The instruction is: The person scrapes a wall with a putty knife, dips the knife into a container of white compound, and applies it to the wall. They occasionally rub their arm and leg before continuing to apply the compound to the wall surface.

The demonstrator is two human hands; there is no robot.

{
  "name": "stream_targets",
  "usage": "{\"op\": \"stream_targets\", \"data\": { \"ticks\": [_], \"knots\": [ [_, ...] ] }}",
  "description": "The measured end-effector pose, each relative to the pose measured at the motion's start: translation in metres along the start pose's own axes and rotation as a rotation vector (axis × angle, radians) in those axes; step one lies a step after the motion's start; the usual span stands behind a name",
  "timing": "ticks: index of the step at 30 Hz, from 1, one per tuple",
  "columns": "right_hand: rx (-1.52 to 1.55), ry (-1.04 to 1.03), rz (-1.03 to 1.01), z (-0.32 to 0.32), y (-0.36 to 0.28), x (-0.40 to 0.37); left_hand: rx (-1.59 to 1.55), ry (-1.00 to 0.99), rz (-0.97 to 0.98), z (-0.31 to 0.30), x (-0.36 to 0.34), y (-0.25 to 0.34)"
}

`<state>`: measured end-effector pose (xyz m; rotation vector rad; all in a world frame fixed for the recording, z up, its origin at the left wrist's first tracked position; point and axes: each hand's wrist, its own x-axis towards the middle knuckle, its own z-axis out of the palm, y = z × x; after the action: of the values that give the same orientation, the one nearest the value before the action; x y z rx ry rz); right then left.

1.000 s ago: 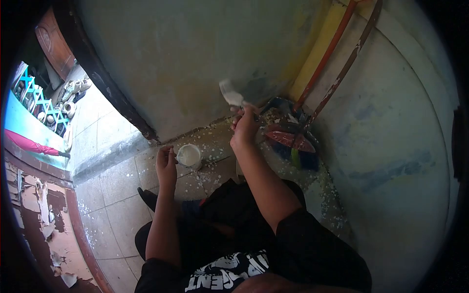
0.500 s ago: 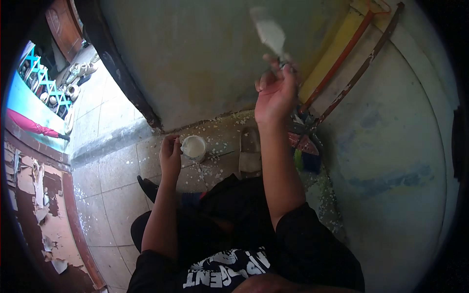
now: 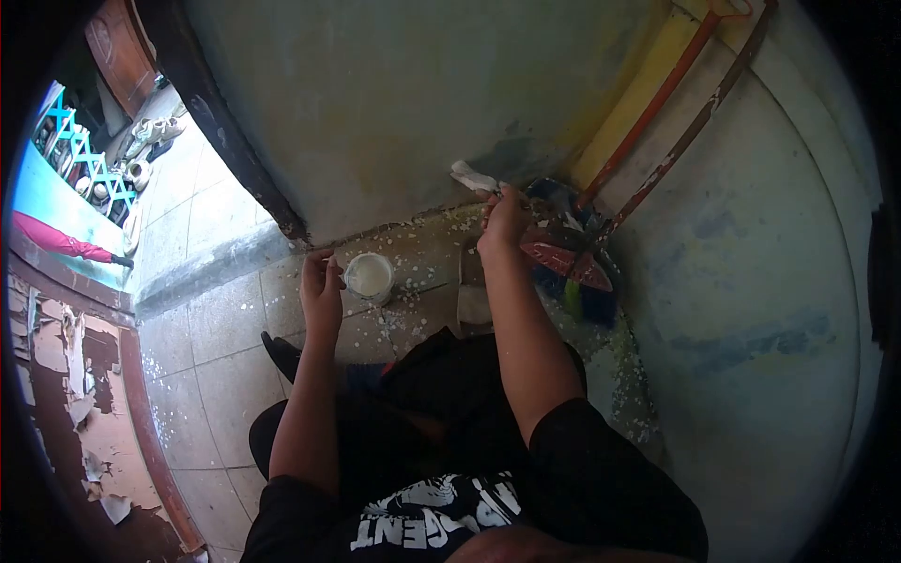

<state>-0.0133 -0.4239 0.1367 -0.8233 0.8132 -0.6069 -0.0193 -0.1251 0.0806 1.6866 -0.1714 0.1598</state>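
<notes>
At the foot of the greenish wall (image 3: 375,113), the right hand (image 3: 504,223) is closed round a flat tool (image 3: 474,178), its white head jutting up and to the left, past the fist. Most of the handle is hidden by the fingers, so how each one sits on it is hard to make out, but the grip is narrow and firmly filled. The head (brush or scraper, I cannot tell which) shows against the low part of the wall, near a dark patch (image 3: 511,155); whether it touches the surface is unclear.

The left hand (image 3: 322,281) is lower, fingers bent, just beside the left edge of a white tub (image 3: 369,275). I cannot tell whether those fingers pinch the edge or merely rest against it. The tub stands upright and open on the tiled floor (image 3: 225,338), with something pale inside.

White flecks (image 3: 418,281) are scattered on the tiles around it. Partly behind the right forearm is a sandal (image 3: 472,305), and to the right of that arm, in the corner, sits a red dustpan-like piece (image 3: 568,266) with two long handles (image 3: 690,122) leaning up against the walls.
</notes>
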Motion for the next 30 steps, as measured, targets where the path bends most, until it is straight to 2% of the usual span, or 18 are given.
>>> {"op": "stream_targets", "data": {
  "ticks": [3, 5, 6, 8, 9, 11, 14, 18, 20, 21, 23, 24, 26, 30],
  "knots": [
    [-0.010, 0.007, -0.109, 0.009, 0.005, 0.006, 0.004, -0.022, 0.004, -0.001, 0.001, -0.004],
    [0.032, -0.097, -0.244, 0.016, -0.001, 0.001, -0.002, -0.017, 0.006, -0.002, 0.002, -0.004],
    [0.027, -0.099, -0.240, 0.021, -0.013, -0.008, -0.008, -0.018, 0.011, -0.002, 0.002, -0.004],
    [0.154, -0.329, -0.428, 0.036, -0.050, -0.033, -0.015, -0.007, 0.016, -0.001, 0.002, -0.006],
    [0.148, -0.334, -0.423, 0.039, -0.062, -0.041, -0.020, -0.003, 0.024, -0.001, 0.002, -0.007],
    [0.314, -0.437, -0.541, 0.044, -0.079, -0.052, -0.026, 0.001, 0.012, -0.001, 0.002, -0.007],
    [0.376, -0.541, -0.568, 0.044, -0.085, -0.065, -0.018, 0.006, 0.019, -0.001, 0.002, -0.006],
    [0.315, -0.507, -0.540, 0.041, -0.049, -0.048, -0.015, 0.015, 0.051, -0.002, 0.002, -0.009],
    [0.178, -0.366, -0.420, 0.029, -0.020, -0.041, -0.042, 0.011, 0.022, -0.004, 0.001, -0.007],
    [0.179, -0.363, -0.420, 0.024, -0.005, -0.033, -0.070, 0.004, -0.005, -0.005, 0.002, -0.006],
    [0.126, -0.212, -0.213, 0.008, 0.023, -0.022, -0.052, 0.013, -0.017, -0.005, 0.002, -0.004],
    [0.119, -0.202, -0.211, 0.003, 0.027, -0.020, -0.037, 0.027, -0.025, -0.005, 0.002, -0.003],
    [0.132, -0.135, -0.027, 0.000, 0.030, -0.012, -0.084, 0.018, -0.010, -0.004, 0.003, -0.001],
    [0.141, -0.068, 0.051, -0.010, 0.030, 0.006, -0.096, 0.039, 0.020, -0.006, 0.000, 0.001]
  ]
}}
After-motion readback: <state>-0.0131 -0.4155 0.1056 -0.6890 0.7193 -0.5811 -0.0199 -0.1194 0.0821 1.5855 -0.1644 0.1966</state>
